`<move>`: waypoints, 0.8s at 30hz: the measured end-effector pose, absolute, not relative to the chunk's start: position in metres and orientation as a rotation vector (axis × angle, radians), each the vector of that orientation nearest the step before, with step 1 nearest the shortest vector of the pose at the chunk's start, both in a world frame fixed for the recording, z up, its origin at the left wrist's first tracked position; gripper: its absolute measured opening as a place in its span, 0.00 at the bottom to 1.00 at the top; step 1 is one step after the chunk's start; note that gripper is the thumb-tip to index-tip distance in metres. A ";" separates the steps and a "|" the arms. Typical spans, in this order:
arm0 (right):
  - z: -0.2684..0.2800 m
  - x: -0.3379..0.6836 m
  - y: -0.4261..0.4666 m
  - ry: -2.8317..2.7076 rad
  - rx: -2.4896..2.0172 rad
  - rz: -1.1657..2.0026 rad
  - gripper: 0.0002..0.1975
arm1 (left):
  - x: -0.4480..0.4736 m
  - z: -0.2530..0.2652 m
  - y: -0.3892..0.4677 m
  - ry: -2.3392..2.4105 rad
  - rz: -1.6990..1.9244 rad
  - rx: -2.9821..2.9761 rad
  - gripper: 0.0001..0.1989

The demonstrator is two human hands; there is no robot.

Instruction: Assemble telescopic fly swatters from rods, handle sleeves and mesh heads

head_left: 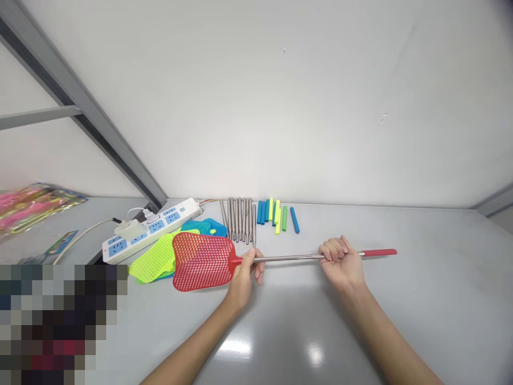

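A red fly swatter [204, 262] with a perforated head and an extended telescopic metal rod lies level across both hands. My left hand [245, 275] is closed on the rod just beside the red head. Farther right, my right hand [342, 262] has its fingers wrapped round the rod, close to the red handle grip [380, 252]. Behind the red head lie loose swatter heads, a yellow-green one [154, 259] and blue ones [218, 227]. Several metal telescopic rods [240, 216] stand in a row beyond my left hand, with blue grip sleeves [260, 212] and green ones [284, 218] to their right.
A white power strip [152, 230] with plugs and cables lies at the left. Plastic-wrapped packages [36, 206] sit at the far left, near a pixelated area. A grey metal frame post [92, 107] and a white wall [300, 107] border the grey table [441, 278].
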State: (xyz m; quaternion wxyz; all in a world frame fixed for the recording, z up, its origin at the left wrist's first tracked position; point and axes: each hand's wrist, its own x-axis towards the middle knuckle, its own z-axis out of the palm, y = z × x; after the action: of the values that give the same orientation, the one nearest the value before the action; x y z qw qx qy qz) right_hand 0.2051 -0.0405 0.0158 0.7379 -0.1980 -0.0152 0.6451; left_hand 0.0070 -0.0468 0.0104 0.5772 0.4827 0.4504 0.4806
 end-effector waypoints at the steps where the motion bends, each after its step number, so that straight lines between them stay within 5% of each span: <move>1: 0.016 0.206 -0.041 -0.038 -0.436 1.412 0.17 | 0.009 0.009 -0.048 1.063 1.120 1.130 0.19; 24: 0.007 0.183 -0.055 -0.068 -0.522 1.247 0.19 | 0.016 0.019 -0.054 0.994 0.919 0.946 0.22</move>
State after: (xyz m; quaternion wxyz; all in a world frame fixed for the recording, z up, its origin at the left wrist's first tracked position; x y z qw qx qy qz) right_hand 0.1829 -0.0553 0.0067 0.7795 -0.2416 -0.0316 0.5771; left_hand 0.0156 -0.0542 0.0187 0.6778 0.4211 0.4426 0.4090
